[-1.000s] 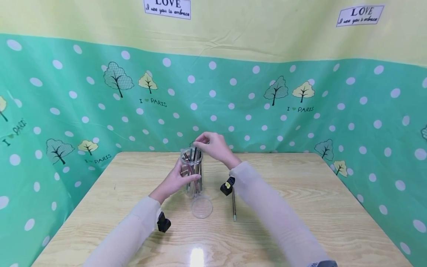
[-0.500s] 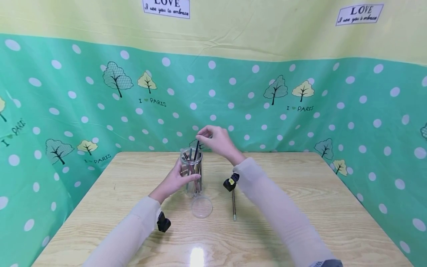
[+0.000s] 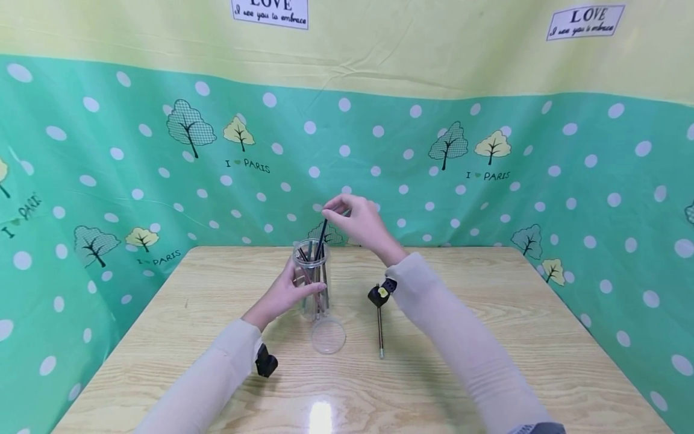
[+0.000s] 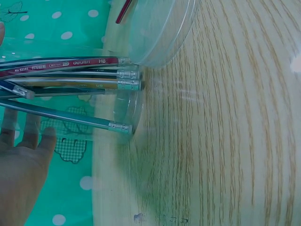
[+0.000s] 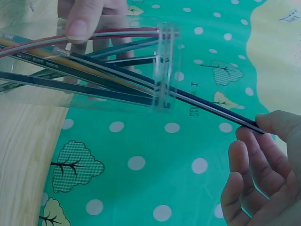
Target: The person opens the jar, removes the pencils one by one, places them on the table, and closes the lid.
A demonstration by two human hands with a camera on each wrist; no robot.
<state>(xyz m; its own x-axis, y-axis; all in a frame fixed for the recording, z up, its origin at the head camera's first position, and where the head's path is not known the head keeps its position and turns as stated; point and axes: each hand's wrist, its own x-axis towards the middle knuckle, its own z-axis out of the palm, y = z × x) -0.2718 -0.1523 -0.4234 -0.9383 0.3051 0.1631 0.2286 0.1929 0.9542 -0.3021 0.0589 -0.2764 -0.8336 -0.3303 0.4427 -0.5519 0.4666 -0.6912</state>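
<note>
A clear jar (image 3: 309,310) of several pencils stands on the table, gripped round its side by my left hand (image 3: 282,295). The left thumb (image 5: 81,28) lies across the jar wall in the right wrist view. Above the mouth, my right hand (image 3: 362,223) pinches the tip of a dark striped pencil (image 5: 209,106) between thumb and fingers. That pencil slants up out of the jar, its ferrule end still inside. Among the others are a red HB pencil (image 4: 80,63), a yellowish one (image 4: 94,83) and a teal one (image 4: 66,116).
A round clear lid (image 3: 328,336) lies just in front of the jar. To its right, one dark pencil (image 3: 381,331) rests on the wooden table (image 3: 217,301). A green dotted cloth (image 3: 347,132) hangs behind and along the sides.
My right hand has risen and shifted slightly right, drawing the dark pencil further out of the jar. The left hand keeps its hold on the jar in the same spot.
</note>
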